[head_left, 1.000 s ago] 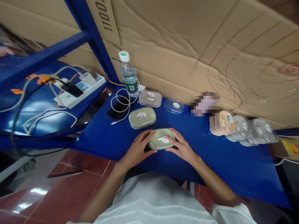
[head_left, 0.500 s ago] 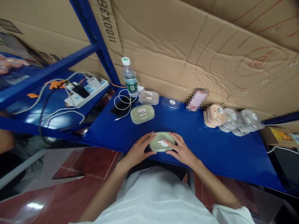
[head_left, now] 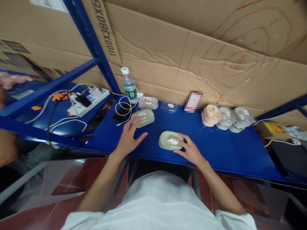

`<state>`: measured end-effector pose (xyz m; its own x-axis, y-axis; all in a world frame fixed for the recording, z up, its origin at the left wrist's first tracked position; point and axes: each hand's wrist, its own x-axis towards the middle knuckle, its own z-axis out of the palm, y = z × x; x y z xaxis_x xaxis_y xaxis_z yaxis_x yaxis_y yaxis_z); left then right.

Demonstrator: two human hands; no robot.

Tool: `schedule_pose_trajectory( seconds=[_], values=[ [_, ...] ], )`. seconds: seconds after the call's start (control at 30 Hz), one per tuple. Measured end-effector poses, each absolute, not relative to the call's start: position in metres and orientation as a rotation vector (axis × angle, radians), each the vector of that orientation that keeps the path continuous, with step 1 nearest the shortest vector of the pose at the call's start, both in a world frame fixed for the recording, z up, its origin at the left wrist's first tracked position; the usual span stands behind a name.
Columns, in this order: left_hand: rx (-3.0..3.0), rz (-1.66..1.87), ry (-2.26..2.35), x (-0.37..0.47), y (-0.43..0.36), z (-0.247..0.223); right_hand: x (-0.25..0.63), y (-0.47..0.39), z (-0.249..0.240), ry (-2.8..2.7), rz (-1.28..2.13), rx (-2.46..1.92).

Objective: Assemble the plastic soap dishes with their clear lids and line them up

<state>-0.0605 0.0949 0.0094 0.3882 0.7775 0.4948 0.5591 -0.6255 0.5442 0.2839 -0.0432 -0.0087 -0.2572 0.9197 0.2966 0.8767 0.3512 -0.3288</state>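
A pale green lidded container [head_left: 165,139] with a round white sticker lies near the front edge of the blue table. My right hand [head_left: 190,149] grips its right end, fingers over the lid and thumb along the near side. Further back on the left lies a second green lidded container [head_left: 147,117], also with a sticker. My left hand [head_left: 128,140] is open, thumb spread wide, with its fingertips over the near left part of that second container; whether they touch it I cannot tell.
Behind stand a grey container [head_left: 148,103], a clear lid [head_left: 169,107], a water bottle [head_left: 129,86] and a phone [head_left: 121,112] with a white cable. Stacked peach containers [head_left: 211,115] and grey ones [head_left: 242,116] line the right back. A blue frame post [head_left: 105,68] rises at left.
My left hand has let go of the near green container and moved left and forward to the second one. My right hand stays on the near container.
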Motion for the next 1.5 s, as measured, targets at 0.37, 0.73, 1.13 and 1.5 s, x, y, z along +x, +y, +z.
schedule_pose_trajectory(
  seconds=[0.37, 0.73, 1.13, 1.5],
  values=[
    [2.634, 0.672, 0.870, -0.026, 0.137, 0.002, 0.392, -0.170, -0.029, -1.303, -0.335, -2.292],
    [2.625, 0.613, 0.248, 0.133, 0.059, 0.025, 0.349, -0.115, -0.002, -1.858, -0.411, -2.094],
    [2.706, 0.646, 0.950, 0.041, 0.178, 0.017, 0.415, -0.142, -0.020, -1.497, -0.544, -2.395],
    [2.611, 0.673, 1.352, 0.005, 0.234, 0.008, 0.341, 0.005, 0.025, -2.201, -0.003, -1.790]
  ],
)
